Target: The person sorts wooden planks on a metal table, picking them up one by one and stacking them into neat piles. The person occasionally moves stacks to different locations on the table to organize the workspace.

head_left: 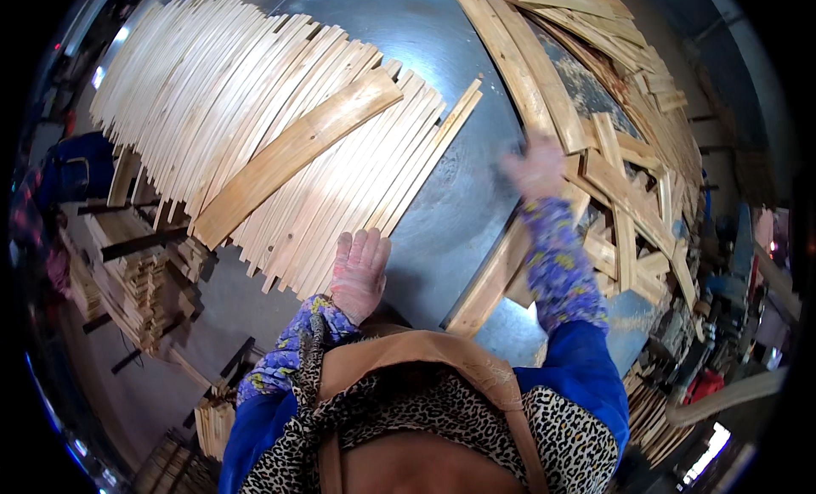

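My left hand (359,273), in a pale glove, lies open with its fingers stretched out at the near ends of a wide row of thin wooden strips (280,129). The strips lie side by side on the metal tabletop (438,192). A broader board (297,154) rests slantwise across them. My right hand (540,167) is at the near end of a long plank (508,52) on the right. Motion smears its fingers, so I cannot tell whether it grips the wood. Another board (489,282) slants below my right hand, partly behind my forearm.
A jumbled pile of short boards (627,205) is to the right, with more planks (586,22) stacked beyond it. Stacked wood (140,282) stands low on the left, beside a person in dark blue clothing (76,167). A pale hose (727,396) curves at the lower right.
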`<state>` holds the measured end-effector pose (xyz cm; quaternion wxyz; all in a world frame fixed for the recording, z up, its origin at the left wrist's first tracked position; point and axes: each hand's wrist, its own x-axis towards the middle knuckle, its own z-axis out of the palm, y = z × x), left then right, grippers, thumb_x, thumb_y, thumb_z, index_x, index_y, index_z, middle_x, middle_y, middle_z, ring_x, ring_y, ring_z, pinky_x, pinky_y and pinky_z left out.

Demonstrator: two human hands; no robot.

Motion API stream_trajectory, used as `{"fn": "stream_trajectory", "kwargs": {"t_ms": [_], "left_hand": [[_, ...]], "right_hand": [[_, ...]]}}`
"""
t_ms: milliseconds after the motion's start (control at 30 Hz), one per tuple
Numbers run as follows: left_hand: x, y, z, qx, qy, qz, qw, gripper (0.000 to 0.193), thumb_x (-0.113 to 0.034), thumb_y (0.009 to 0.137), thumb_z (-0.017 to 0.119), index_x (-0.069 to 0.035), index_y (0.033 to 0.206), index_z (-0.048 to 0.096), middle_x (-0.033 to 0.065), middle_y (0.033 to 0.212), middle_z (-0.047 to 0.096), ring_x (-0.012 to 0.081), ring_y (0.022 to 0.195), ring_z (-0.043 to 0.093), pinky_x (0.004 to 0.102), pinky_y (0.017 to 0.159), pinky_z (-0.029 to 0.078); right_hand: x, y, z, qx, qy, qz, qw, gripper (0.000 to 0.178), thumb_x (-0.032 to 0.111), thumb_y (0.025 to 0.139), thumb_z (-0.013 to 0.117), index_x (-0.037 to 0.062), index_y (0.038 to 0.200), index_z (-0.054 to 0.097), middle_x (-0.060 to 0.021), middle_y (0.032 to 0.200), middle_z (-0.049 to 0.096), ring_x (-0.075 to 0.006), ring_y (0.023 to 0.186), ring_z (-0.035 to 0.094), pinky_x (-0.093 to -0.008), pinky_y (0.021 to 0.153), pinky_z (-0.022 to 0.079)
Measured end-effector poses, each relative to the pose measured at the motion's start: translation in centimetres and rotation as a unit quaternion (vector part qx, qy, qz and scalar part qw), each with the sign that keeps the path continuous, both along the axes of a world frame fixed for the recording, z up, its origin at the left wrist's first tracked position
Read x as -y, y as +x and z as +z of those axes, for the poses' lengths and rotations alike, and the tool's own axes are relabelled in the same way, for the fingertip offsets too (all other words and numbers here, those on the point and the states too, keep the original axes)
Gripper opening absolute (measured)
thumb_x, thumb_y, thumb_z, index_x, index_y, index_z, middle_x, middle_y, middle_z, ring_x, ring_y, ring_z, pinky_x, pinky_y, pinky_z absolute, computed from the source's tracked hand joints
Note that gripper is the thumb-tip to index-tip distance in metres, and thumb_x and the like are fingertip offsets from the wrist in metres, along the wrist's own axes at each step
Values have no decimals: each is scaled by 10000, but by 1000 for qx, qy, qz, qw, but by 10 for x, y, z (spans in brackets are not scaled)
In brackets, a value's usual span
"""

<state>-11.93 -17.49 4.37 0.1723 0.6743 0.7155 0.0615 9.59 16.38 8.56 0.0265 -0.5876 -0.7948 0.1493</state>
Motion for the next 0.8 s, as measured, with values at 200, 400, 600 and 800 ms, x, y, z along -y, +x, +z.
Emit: {"fn": "stream_trajectory", "kwargs": {"t_ms": [200, 400, 600, 800], "left_hand": [[-2, 7, 9, -35, -28, 10, 999, 873, -306, 821, 823, -48, 1575, 467, 194, 1636, 461, 403, 1537, 405, 633, 1298, 244], [9, 1, -14, -58, 39, 77, 995, 748, -245, 874, 716, 1, 1543, 492, 195, 1617, 493, 386, 1539, 428, 598, 1300, 272], [1, 11, -33, -147, 44, 23, 988, 222, -114, 1094, 448, -57, 1214, 627, 82, 1188, 609, 217, 1142, 600, 380, 1048, 484], [-9, 4, -25, 2, 62, 23, 998, 447, -186, 882, 661, -44, 1302, 596, 129, 1290, 603, 332, 1197, 603, 434, 1004, 495]], "right_hand": [[-94, 47, -57, 189, -74, -86, 975, 1120, 690, 782, 795, 114, 1649, 384, -255, 1576, 514, -443, 1499, 439, -601, 1174, 399], [-72, 112, -83, 127, -23, -34, 991, 793, 467, 908, 733, 101, 1562, 474, -304, 1404, 632, -453, 1314, 621, -525, 1116, 505], [34, 156, -40, 111, -218, -52, 968, 766, 515, 941, 670, 51, 1528, 504, -288, 1075, 763, -439, 980, 771, -544, 819, 632], [287, 67, -111, -194, -159, -13, 968, 554, 405, 957, 741, 38, 1349, 604, -173, 887, 752, -366, 763, 753, -519, 666, 629]]}}
